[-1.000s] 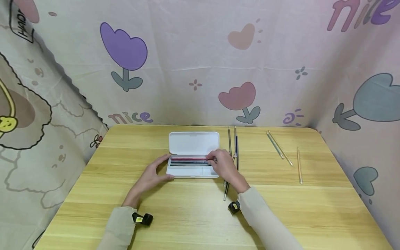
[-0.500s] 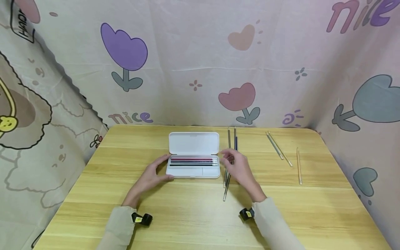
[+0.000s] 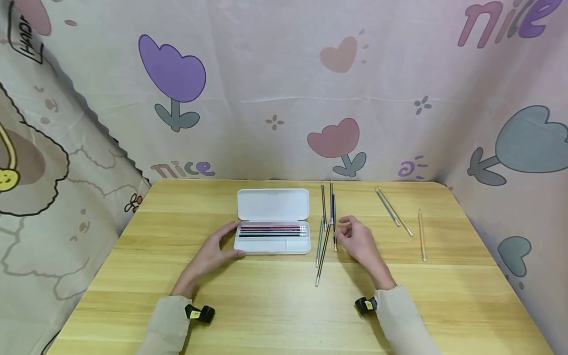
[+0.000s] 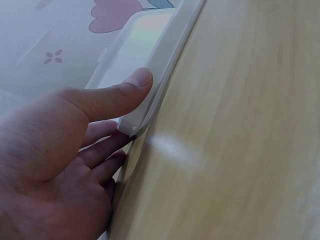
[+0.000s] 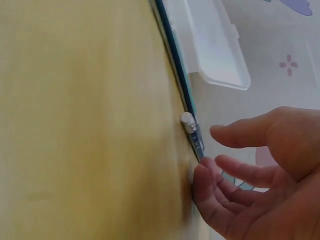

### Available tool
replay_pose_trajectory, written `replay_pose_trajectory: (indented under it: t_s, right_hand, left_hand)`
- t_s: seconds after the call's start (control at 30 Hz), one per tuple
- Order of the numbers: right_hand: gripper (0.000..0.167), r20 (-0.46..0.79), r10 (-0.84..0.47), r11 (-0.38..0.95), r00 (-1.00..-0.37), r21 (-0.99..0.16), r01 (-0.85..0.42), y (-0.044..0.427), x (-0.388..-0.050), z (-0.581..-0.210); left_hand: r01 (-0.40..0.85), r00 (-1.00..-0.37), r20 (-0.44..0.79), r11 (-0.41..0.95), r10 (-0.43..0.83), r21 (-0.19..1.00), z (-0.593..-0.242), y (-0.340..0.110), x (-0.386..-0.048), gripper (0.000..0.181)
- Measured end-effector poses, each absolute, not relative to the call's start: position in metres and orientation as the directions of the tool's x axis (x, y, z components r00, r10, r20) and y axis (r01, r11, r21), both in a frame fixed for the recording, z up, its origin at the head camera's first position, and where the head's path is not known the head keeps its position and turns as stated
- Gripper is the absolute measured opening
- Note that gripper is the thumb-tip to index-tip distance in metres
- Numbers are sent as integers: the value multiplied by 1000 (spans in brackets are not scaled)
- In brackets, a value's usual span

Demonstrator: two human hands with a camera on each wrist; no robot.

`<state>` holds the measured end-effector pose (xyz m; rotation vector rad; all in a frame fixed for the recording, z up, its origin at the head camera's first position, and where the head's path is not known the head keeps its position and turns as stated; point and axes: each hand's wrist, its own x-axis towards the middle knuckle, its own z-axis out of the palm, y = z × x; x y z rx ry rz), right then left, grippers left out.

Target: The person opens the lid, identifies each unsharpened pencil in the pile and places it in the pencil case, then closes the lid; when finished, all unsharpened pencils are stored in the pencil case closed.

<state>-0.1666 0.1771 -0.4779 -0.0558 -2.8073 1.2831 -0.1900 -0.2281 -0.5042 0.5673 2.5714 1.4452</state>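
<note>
A white pencil case [image 3: 259, 245] lies with its lid [image 3: 272, 204] raised, several pencils [image 3: 271, 231] lined up in its back compartment. My left hand [image 3: 214, 250] holds the case's left end, the thumb on its front wall [image 4: 162, 57] and the fingers round the side. To the case's right, several dark and greenish pencils lie loosely crossed. Over the rightmost, a dark blue pencil [image 3: 335, 209], my right hand [image 3: 358, 244] hovers with fingers bent and thumb apart. In the right wrist view, the fingertips are close to a pencil's white eraser end [image 5: 188, 120]; whether they touch is unclear.
Farther right on the wooden table [image 3: 275, 305] lie a grey-green pencil [image 3: 387, 207], a yellow pencil [image 3: 396, 212] and an orange-toned pencil [image 3: 422, 236]. A printed cloth [image 3: 248, 74] hangs behind the table and along both sides.
The right hand has left the case, where its fingers were over the pencils inside, and moved right past the loose pencils to the dark blue one. The left hand stays on the case.
</note>
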Motion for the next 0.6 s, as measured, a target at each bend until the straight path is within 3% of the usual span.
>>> replay_pose_trajectory:
  t_s: [0.23, 0.6]
  right_hand:
    - [46, -5, 65, 731, -998, -681, 51, 170, -165, -478]
    - [35, 48, 108, 786, -993, -616, 55, 177, -163, -477]
  left_hand:
    - [261, -920, 67, 474, 387, 841, -505, -228, -190, 89]
    - [257, -923, 64, 484, 379, 836, -507, -229, -190, 88]
